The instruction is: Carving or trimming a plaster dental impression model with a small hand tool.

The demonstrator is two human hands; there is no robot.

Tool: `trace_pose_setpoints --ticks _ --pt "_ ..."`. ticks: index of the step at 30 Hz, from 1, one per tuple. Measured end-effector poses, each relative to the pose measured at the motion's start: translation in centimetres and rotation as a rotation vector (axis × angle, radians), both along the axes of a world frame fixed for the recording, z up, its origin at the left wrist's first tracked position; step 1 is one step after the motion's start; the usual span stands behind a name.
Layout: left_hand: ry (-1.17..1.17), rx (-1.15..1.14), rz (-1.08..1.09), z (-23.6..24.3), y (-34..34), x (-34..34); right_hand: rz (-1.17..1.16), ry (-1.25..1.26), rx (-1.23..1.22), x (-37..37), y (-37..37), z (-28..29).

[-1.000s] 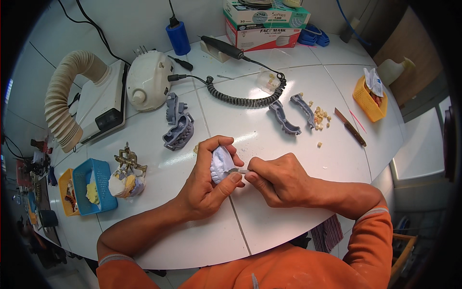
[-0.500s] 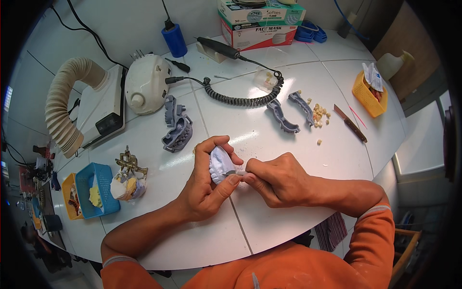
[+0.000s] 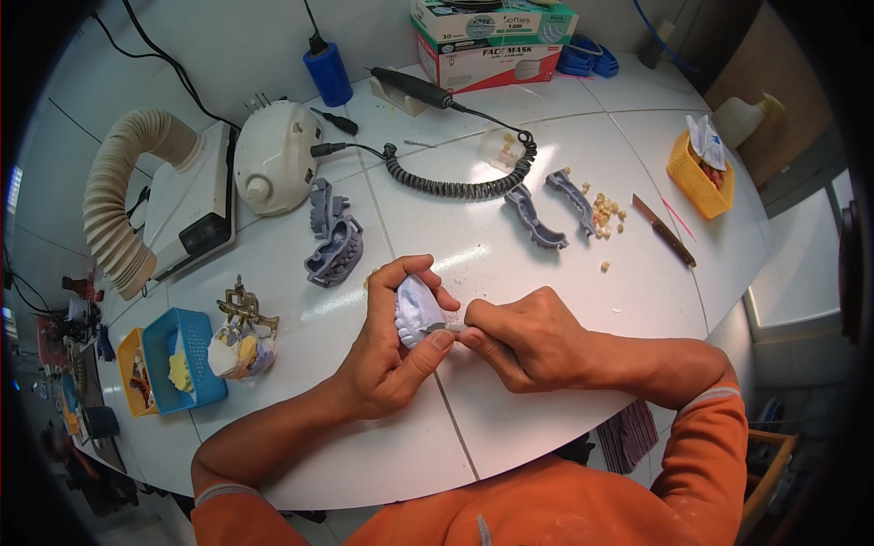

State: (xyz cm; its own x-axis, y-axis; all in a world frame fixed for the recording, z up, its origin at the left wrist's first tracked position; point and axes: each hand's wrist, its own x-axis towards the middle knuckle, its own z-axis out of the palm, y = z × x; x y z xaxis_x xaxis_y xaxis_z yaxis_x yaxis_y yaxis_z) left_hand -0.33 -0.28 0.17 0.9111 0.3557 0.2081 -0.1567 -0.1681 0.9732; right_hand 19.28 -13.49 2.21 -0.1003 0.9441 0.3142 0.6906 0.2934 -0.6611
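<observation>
Near the middle of the table, my left hand cradles a pale lilac-white plaster dental cast. The fingers wrap behind the cast, and the thumb lies by its toothed edge. My right hand pinches a small carving tool with a flat grey tip; most of its handle is hidden in the fist. That tip rests against the lower edge of the cast, beside the left thumb. Fine white crumbs lie on the table just past the hands.
Grey dental impression pieces lie ahead left, another pair ahead right beside loose tooth-coloured pieces. A knife lies right. A white control box feeds a coiled cord. An articulator with a cast and blue basket stand left.
</observation>
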Motion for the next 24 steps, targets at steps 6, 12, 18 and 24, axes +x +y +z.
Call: trace_pose_setpoints --ticks 6,12,18,24 --pt "-0.002 0.001 -0.007 -0.18 -0.07 0.03 -0.006 -0.006 -0.004 -0.1 -0.04 0.09" --pt "-0.025 0.012 -0.01 -0.26 -0.05 0.07 -0.017 0.004 0.006 -0.27 -0.09 0.13" --pt "-0.039 0.024 -0.007 -0.37 -0.02 0.09 -0.019 -0.004 0.005 -0.34 -0.09 -0.02" --pt "-0.079 0.037 0.003 -0.52 0.0 0.28 -0.013 0.009 -0.014 -0.38 -0.14 0.02"
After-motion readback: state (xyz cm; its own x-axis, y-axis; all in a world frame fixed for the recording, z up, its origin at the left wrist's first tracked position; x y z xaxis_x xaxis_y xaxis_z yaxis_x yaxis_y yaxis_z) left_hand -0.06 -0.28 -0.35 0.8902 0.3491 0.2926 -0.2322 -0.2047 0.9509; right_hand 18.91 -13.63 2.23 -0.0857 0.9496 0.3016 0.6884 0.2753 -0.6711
